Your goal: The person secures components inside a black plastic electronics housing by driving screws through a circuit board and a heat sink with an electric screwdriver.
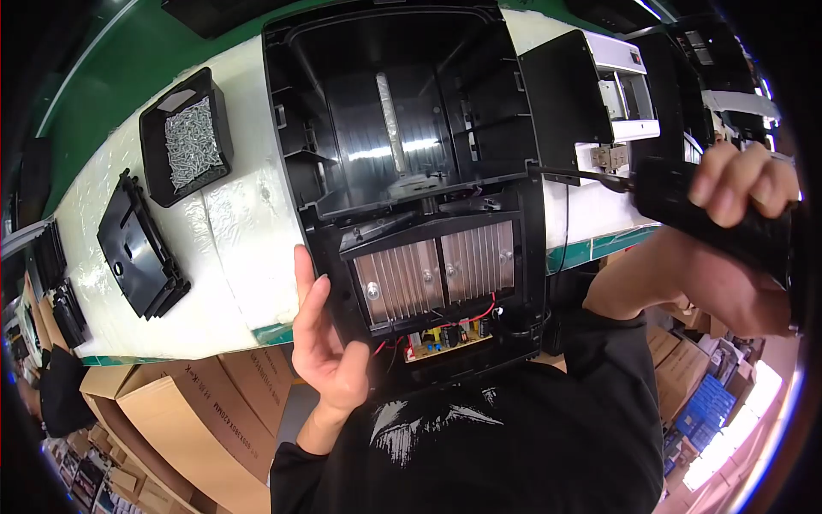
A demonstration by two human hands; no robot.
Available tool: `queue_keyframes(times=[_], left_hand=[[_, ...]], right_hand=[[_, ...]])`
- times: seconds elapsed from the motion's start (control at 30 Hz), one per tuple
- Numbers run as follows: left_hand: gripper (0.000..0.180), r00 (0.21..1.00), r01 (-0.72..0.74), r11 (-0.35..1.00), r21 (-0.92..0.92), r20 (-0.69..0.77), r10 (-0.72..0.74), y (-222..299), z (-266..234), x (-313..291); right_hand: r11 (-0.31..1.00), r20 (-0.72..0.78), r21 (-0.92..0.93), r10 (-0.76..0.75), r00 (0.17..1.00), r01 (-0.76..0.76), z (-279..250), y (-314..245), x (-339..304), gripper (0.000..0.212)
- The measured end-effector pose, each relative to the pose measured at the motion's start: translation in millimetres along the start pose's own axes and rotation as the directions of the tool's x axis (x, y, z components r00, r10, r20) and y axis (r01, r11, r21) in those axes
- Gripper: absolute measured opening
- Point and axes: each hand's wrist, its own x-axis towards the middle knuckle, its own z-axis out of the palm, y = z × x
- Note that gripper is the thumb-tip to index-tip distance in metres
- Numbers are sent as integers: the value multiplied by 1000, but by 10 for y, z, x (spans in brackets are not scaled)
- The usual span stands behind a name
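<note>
A big black plastic appliance housing (402, 111) lies open on the white padded bench (240, 240), its lower part over the bench edge toward me. Inside it sit two ribbed metal heat sinks (437, 278) and a small circuit board (445, 338) with red and black wires. My left hand (325, 334) is open, fingers up, resting against the housing's lower left edge. My right hand (736, 214) grips a black electric screwdriver (711, 214). Its thin bit (582, 174) points left and touches the housing's right rim.
A black tray of silver screws (188, 141) sits on the bench at the left. Below it lies a stack of black plastic panels (137, 244). A white and black unit (616, 86) stands at the upper right. Cardboard boxes (188, 411) are stacked under the bench.
</note>
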Motion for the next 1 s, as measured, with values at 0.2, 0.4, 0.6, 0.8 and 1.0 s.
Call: queue_keyframes(times=[0.2, 0.4, 0.6, 0.8, 1.0], left_hand=[[76, 1000, -5, 998, -55, -16, 4, -21, 14, -5], [84, 1000, 3, 1000, -9, 6, -3, -52, -10, -14], [84, 1000, 25, 1000, 19, -5, -25, -21, -7, -12], [73, 1000, -3, 999, -32, -20, 2, -31, 4, -4], [73, 1000, -10, 999, -45, -20, 10, -42, 34, -11]], right_hand=[[997, 13, -79, 19, 1000, -18, -90, 256, -46, 78], [983, 30, -181, 28, 999, -23, -132, 284, -176, 80], [961, 53, -277, 26, 998, -11, -181, 310, -257, 83], [933, 88, -359, 44, 995, -10, -312, 300, -369, 85], [900, 119, -435, 64, 991, -6, -505, 290, -459, 87]])
